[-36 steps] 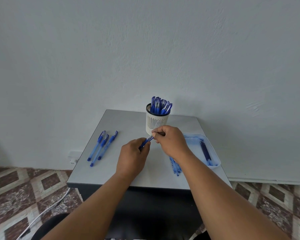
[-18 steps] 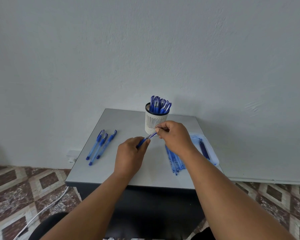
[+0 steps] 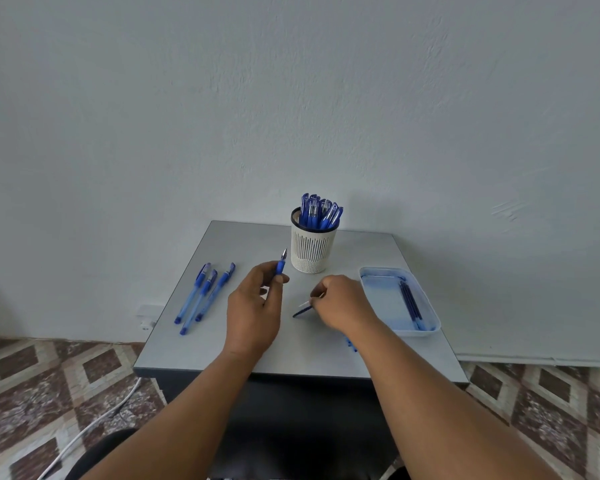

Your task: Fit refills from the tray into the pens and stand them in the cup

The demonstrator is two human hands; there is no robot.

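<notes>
The left hand (image 3: 253, 306) grips a pen (image 3: 280, 265) near its tip end, fingers curled round the barrel, nib pointing up toward twelve o'clock and just beside the cup (image 3: 312, 251); held so, I judge, to keep the pen ready for capping or assembly; the right hand (image 3: 343, 303), at three o'clock of the left, pinches a thin dark piece (image 3: 302, 309) low over the table (image 3: 222, 351), its free end slanting toward eight o'clock; whether that piece is a refill or a cap I cannot tell; the cup stands at twelve o'clock on the table, already crowded with upright blue pens (image 3: 321, 211), so much of the work looks done; the tray (image 3: 433, 323) sits at three o'clock, close to the right hand for easy reach, with a few dark refills (image 3: 409, 299) lying lengthwise in it; three pens (image 3: 201, 296) lie side by side at nine o'clock, well apart from the hands, likely waiting their turn; a few blue bits (image 3: 351, 345) peep from under the right forearm, too hidden to name.
</notes>
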